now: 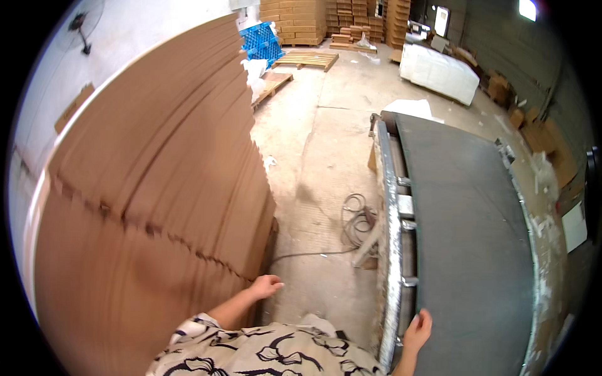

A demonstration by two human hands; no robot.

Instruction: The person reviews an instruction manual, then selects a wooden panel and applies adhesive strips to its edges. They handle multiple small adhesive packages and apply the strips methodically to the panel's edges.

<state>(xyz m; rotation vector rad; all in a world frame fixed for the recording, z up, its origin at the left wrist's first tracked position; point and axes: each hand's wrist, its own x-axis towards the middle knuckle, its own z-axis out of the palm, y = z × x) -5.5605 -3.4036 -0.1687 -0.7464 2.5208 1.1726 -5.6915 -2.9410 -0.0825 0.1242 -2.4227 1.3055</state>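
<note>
Loosely curled, the left hand (266, 286) rests at the near lower corner of the tall stack of cardboard sheets (150, 207), fingers touching the edge without closing round any one sheet that I can see; the right hand (418, 330) lies flat and open on the near end of the conveyor belt (467, 250), palm down on the dark surface, clasping nothing.

That stack fills the left half of the frame, rising from the lower left to the upper centre (its face is blurred, so single sheets cannot be told apart); a dark jagged seam runs across it at mid height. The belt takes up the right half, running from the lower edge up toward the upper right, with a metal side rail (390, 250) along its left edge; between stack and belt lies a strip of bare concrete floor (320, 144), and on it, just beside the rail, a coil of cable (357, 222).

At the bottom centre shows a patterned black-and-white shirt (263, 351); in the upper centre are wooden pallets (306, 59), a blue plastic pallet (260, 41) and stacked cartons (301, 20); a white-wrapped bundle (439, 72) sits in the upper right.
</note>
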